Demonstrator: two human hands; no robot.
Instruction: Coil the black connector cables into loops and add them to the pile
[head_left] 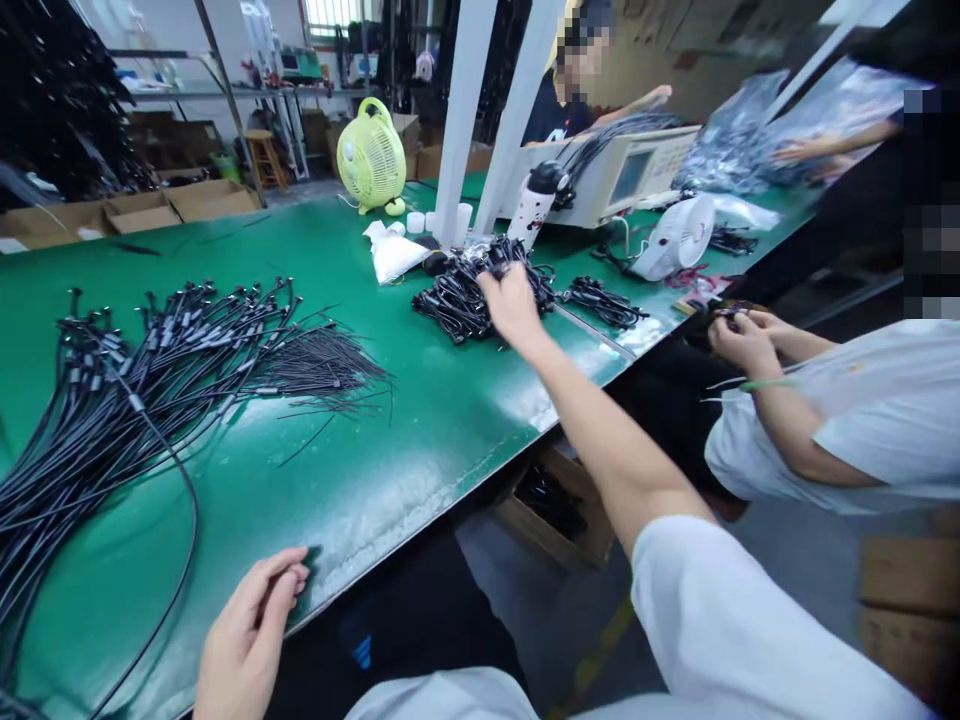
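My right hand [512,300] reaches out over a pile of coiled black cables [457,300] on the green table [330,510]; its fingers touch the top of the pile, and what they grip, if anything, is too small to make out. My left hand [251,625] hovers by the table's front edge with its fingers curled loosely and nothing visible in it. Long black cables [135,400] with small grey sleeves lie across the table's left side. Beside them is a bunch of thin black ties [322,370]. A smaller cable bundle [602,302] lies right of the pile.
Behind the pile stand a white bottle [534,205], a white bag [394,255] and white posts [459,120]. A green fan [371,160] and a white fan [679,235] are farther off. A person's hands [742,340] work at the right. Below the table is a box [559,505].
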